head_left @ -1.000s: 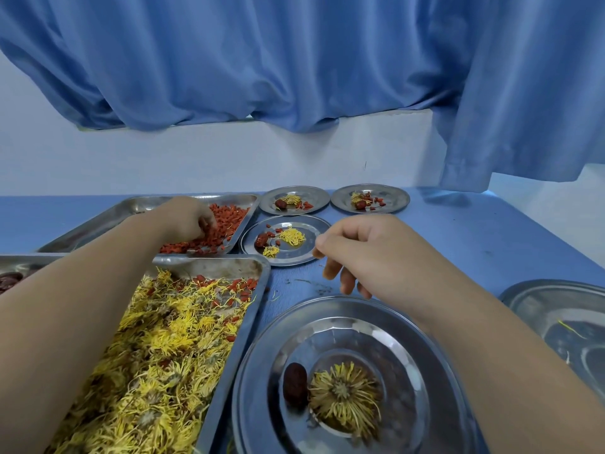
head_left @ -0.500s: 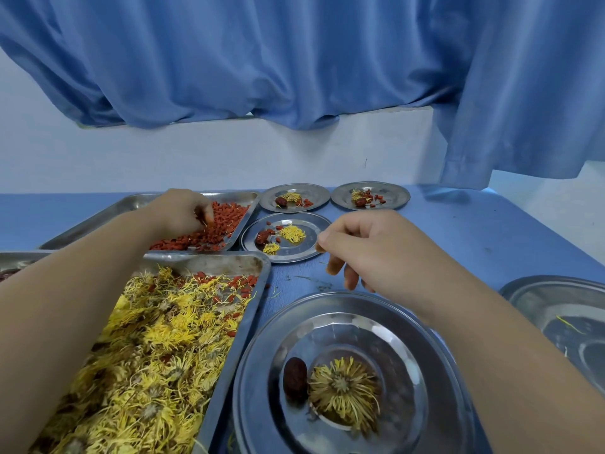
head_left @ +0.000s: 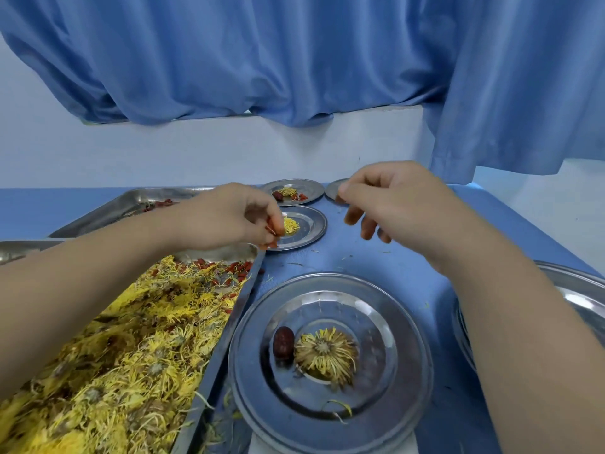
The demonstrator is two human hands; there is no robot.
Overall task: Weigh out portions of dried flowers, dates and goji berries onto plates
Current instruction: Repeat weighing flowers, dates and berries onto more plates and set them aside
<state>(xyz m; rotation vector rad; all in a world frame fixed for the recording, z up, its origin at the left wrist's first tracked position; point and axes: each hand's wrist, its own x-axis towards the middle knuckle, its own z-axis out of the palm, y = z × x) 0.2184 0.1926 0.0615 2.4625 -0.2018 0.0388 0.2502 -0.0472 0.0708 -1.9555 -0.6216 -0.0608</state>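
Pinching small red goji berries [head_left: 271, 231], left hand [head_left: 229, 217] hovers over round steel plate [head_left: 311, 228].

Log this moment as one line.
left hand: pinches goji berries over small plate | right hand: nothing seen held | near plate: date, flower

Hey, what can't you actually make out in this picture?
All in the head view:
Far right plate: mostly behind the right hand; contents hidden.
Right hand's grip: fingertips face away; holding anything, unclear.
Goji tray: largely covered by the left hand, which pinches goji berries; count too small to tell.
Leftmost tray: cut by the left edge; contents unseen.
White scale under the near plate: display hidden by the plate.
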